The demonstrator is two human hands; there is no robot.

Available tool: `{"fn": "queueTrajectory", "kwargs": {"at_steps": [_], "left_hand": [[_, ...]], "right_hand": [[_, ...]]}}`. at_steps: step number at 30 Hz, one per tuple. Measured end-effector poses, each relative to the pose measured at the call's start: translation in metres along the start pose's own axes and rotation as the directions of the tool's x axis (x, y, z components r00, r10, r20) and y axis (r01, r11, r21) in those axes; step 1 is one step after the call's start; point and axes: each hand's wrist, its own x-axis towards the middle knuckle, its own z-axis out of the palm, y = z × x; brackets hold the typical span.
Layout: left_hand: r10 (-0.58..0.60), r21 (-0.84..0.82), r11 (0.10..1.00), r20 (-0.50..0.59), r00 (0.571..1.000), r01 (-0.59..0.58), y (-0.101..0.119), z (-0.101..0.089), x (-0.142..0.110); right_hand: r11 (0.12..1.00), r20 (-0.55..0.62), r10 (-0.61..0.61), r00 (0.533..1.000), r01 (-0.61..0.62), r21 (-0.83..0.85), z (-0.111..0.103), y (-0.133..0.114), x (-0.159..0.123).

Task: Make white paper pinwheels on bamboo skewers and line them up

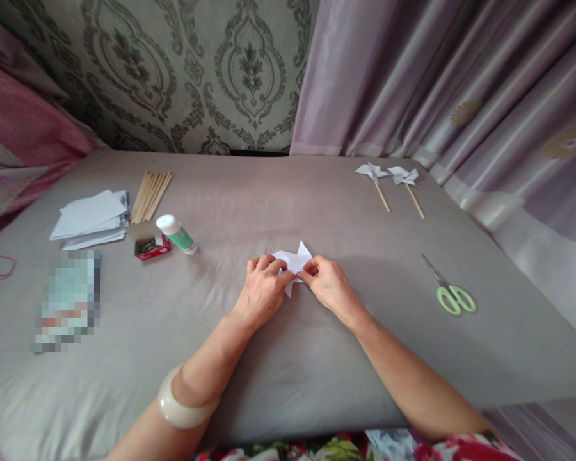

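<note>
A white paper pinwheel (295, 259) with pointed blades is between my hands, low over the grey cloth. My left hand (263, 289) grips its left side, fingers bent over the paper. From the right, my right hand (330, 285) pinches the paper near its middle between thumb and forefinger. Both sets of fingertips almost meet at the centre, so what lies under them is hidden. No stick shows on this pinwheel.
Left: a paper stack (90, 218), wooden sticks (151, 195), a red box (152, 245) of small metal pieces, a glue stick (177, 235) and a blurred item (70, 298). Right: green-handled scissors (448, 291). Back right: two pinwheels on sticks, one left (373, 173), one right (404, 177).
</note>
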Motion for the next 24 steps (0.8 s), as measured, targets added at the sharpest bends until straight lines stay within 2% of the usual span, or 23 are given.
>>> {"fn": "queueTrajectory", "kwargs": {"at_steps": [19,22,24], "left_hand": [[0.041,0.078,0.996,-0.025,0.999,-0.039,0.002,-0.001,0.0],[0.046,0.088,0.995,-0.012,0.999,-0.045,0.003,-0.004,0.001],[0.049,0.093,0.995,-0.007,0.999,-0.048,0.004,-0.005,0.001]], "right_hand": [[0.997,0.009,0.011,1.0,-0.01,-0.077,-0.004,-0.008,-0.003],[0.995,-0.002,-0.049,0.999,0.049,-0.092,-0.012,-0.009,-0.006],[0.976,-0.011,-0.152,0.988,0.148,-0.158,-0.019,-0.009,-0.008]]}}
